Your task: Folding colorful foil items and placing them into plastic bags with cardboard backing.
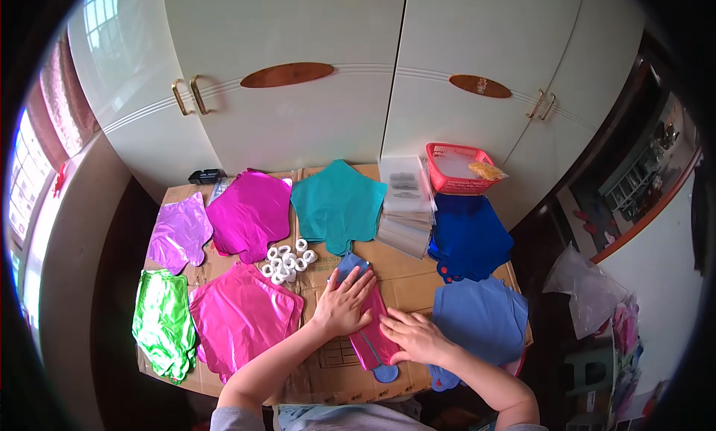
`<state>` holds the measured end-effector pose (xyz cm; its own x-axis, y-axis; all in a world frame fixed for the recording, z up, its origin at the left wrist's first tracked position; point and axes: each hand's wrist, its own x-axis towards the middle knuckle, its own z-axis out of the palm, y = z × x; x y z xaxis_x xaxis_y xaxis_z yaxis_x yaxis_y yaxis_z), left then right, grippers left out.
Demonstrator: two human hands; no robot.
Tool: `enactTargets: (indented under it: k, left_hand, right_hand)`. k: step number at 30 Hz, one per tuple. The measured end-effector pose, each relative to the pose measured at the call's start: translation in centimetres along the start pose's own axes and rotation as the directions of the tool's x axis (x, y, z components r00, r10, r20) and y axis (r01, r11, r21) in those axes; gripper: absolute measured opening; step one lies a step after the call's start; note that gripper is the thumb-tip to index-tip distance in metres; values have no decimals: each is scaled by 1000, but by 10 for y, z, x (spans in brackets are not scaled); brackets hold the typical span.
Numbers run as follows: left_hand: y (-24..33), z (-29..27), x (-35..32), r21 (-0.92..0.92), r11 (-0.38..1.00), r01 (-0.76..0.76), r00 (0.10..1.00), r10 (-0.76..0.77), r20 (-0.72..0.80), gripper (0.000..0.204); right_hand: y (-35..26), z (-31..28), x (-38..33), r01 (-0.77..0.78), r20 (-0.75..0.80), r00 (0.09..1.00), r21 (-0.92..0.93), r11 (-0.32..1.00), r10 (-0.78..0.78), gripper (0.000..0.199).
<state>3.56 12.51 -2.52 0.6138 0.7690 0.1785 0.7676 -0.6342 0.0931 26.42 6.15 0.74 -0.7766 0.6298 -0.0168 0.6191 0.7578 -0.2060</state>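
Note:
My left hand [344, 303] lies flat, fingers spread, on a folded strip of foil balloons [375, 340], pink on top with pale blue showing at both ends. My right hand [412, 335] presses the same strip from the right side, fingers apart. The strip lies on a cardboard-covered table [403, 276], near its front edge. Neither hand grips anything; both rest palm down on the folded balloons.
Flat star-shaped foil balloons lie around: green [162, 323], pink [242, 315], lilac [180, 232], magenta [252, 211], teal [339, 203], dark blue [470, 237], pale blue [481, 317]. Small white rings [287, 261], a stack of clear bags [406, 200] and a red basket [455, 166] stand further back, before white cupboard doors.

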Motion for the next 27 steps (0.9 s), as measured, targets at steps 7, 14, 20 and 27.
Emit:
enactTargets:
  k: [7,14,20,27]
  left_hand:
    - [1,-3,4,14,1000,-7,1000,7,-26,70]
    - [-6,4,14,21,996,84,993,-82,-86,67]
    - [-14,-7,19,-33,979,199,970,-202,-136,66]
    - [2,-2,-24,-858,440,264,774,-628,-84,85]
  right_hand:
    - [-11,12,4,75,-154,986,30,997,-70,52]
    - [-45,33,23,-105,-408,913,-222,969,6,25]
    - [-50,31,19,-142,-469,880,-111,984,74,30]
    - [-48,34,18,-180,-422,890,18,984,170,35]
